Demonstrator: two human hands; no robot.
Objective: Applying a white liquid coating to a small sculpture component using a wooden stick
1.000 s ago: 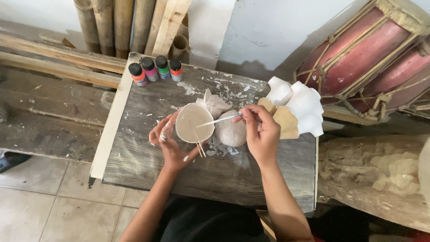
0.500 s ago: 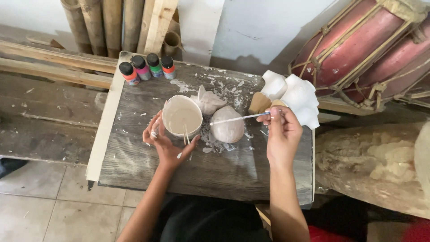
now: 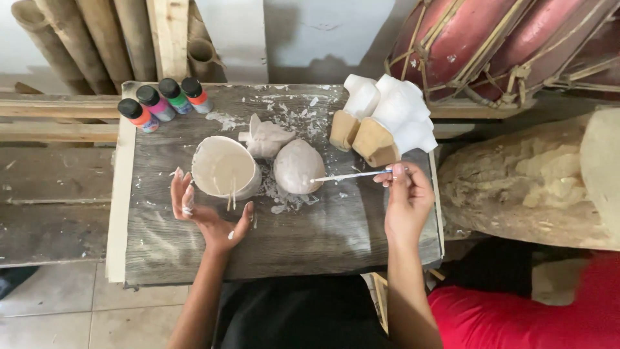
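The person's right hand [image 3: 405, 201] has a pinching grip on a thin white brush [image 3: 352, 176], held almost level, its tip touching the right flank of a pale, egg-shaped clay lump [image 3: 298, 165] that sits near the middle of the worn wooden table [image 3: 310, 232]. The left hand [image 3: 205, 210] is open, fingers spread and holding nothing, its fingertips just beside a rounded cream shell [image 3: 225, 168] that lies on the table to the left of the lump, hollow side up, with a few thin sticks [image 3: 230, 199] leaning at its near edge. To my eye the work in hand is coating that lump, and doing it well looks like a matter of a light touch: the lump rests loose among white flakes [image 3: 279, 194], so a sideways push from the brush could roll it toward the shell or the small pale figure [image 3: 266, 137] behind it. I would bring the free left hand over to steady the lump from the far side and keep the strokes short, working around the curve. Four little paint bottles [image 3: 164, 103] with dark caps stand in a row at the far left corner, well apart from the brush. Two wood-based white pieces [image 3: 392, 116] stand close to the right hand, so I would keep the elbow low when the brush swings back.
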